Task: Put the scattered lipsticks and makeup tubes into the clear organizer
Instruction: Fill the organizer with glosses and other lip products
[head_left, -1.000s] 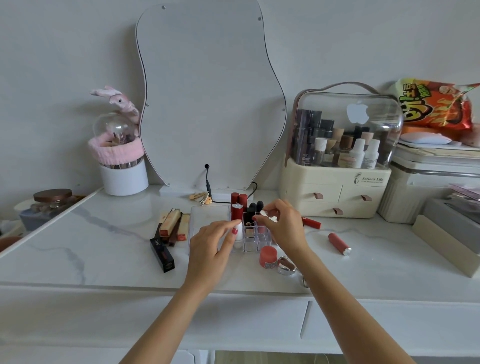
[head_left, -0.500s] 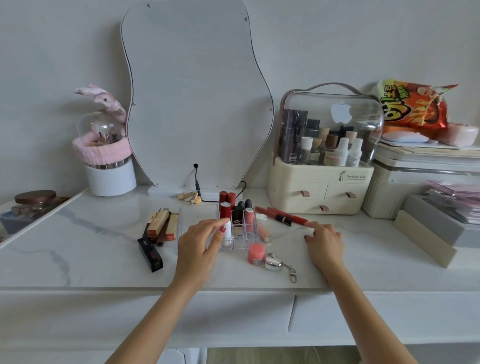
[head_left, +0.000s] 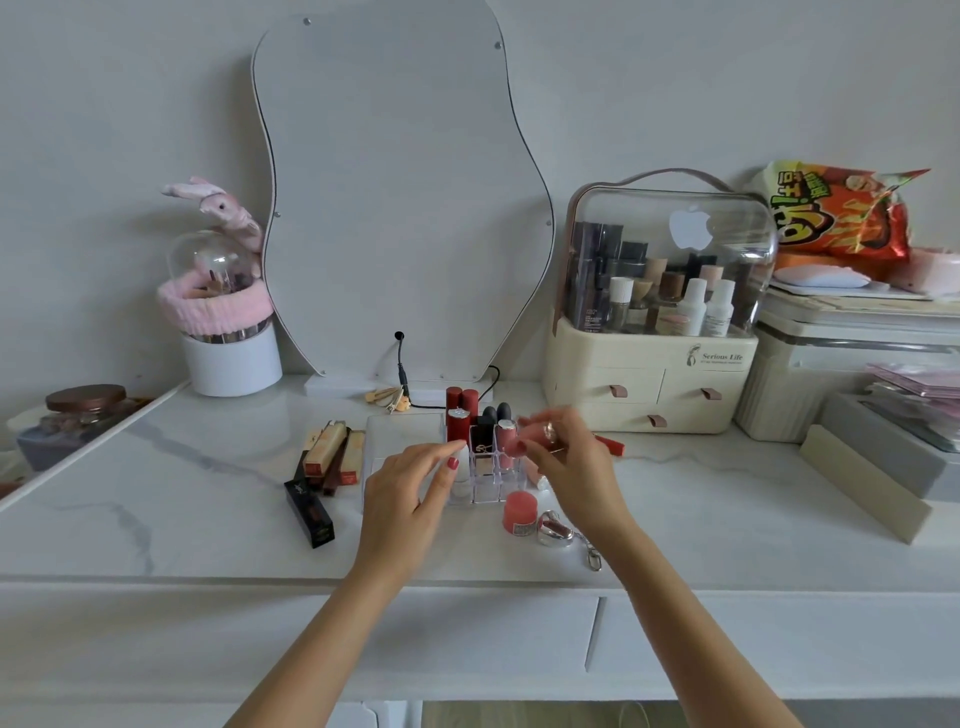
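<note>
The right hand (head_left: 576, 467) pinches a pink-red makeup tube (head_left: 524, 439) between thumb and fingertips, holding it tilted over the right side of the clear organizer (head_left: 485, 467); half a second ago this hand lay flat on the desk (head_left: 182, 499) to the right, near a red tube. The left hand (head_left: 405, 499) rests with loosely bent fingers against the organizer's left front, gripping nothing, much as before. The organizer is a see-through grid of small square cells standing near the middle of the desk, with red, black and pink lipsticks upright in its rear cells. A round pink jar (head_left: 519, 512) and a silver keyring charm (head_left: 556, 527) lie just before it, toward the desk's front edge. Boxed lipsticks (head_left: 332, 452) lie left of it; a black box (head_left: 309, 512) bears a gold monogram, too small to read surely. The cream cosmetics case (head_left: 649, 374) at the back right reads "Serious Life".
</note>
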